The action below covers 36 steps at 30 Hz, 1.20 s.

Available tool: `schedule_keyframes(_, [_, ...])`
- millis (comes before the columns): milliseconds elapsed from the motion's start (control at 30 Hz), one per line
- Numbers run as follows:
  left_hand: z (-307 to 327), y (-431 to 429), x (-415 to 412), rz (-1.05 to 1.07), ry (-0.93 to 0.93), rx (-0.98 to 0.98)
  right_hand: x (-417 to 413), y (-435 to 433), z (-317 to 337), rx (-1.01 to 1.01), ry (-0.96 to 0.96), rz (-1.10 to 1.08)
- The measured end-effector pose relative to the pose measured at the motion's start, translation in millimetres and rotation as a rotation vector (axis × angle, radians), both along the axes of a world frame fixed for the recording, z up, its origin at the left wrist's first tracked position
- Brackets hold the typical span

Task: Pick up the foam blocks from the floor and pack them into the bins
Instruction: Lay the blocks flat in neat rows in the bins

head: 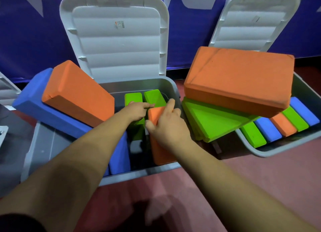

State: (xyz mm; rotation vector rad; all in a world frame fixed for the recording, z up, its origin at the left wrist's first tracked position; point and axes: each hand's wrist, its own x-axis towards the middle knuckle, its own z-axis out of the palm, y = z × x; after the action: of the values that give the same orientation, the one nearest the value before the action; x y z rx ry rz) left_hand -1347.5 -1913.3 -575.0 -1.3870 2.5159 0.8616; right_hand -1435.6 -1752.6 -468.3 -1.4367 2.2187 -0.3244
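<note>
Right hand (166, 125) gripping the top of a narrow matte orange foam block (161, 150), block upright at right end of open grey plastic bin (139, 174), left hand (137, 111) alongside on green foam block (137, 134), its grasp unclear

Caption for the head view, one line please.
Right hand grips a small orange block standing in the middle bin, left hand beside it at the green blocks.

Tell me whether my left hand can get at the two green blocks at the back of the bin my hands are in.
Probably yes. The left hand is inside the open bin, right next to the green blocks, with nothing between them. The right hand grips an orange block beside it.
</note>
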Motion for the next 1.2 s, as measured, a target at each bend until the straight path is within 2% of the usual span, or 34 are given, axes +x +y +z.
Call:
schedule_keyframes(100, [0,-3,-2,0.121,0.089,0.054,6,4,-4,-0.005,0.009,0.019])
schedule_keyframes(233, [12,-10,-22,0.168,0.064,-0.026,-21,4,2,0.091,-0.226,0.002])
schedule_keyframes(333, [22,-23,-46,0.305,0.029,-0.04,-32,11,4,0.113,-0.341,0.0])
schedule_keyframes(467, [28,-45,-80,0.322,-0.11,-0.019,-22,26,-9,0.081,-0.39,-0.063])
schedule_keyframes(600, [19,-48,-109,0.307,-0.269,0.127,-20,30,-19,0.0,-0.394,-0.082])
schedule_keyframes(667, [13,-48,-113,0.282,-0.33,0.132,-21,29,-21,-0.002,-0.376,-0.096])
schedule_keyframes(733, [10,-52,-108,0.306,-0.318,0.122,-23,27,-22,0.019,-0.362,-0.1])
schedule_keyframes(900, [24,-61,-79,0.426,-0.115,0.055,-29,24,-35,0.097,-0.281,-0.178])
schedule_keyframes(1000, [18,-57,-71,0.4,-0.103,0.045,-29,15,-51,0.169,-0.336,-0.15])
schedule_keyframes(1200, [-1,-46,-66,0.223,-0.051,-0.118,-23,-14,-101,0.326,-0.402,-0.201])
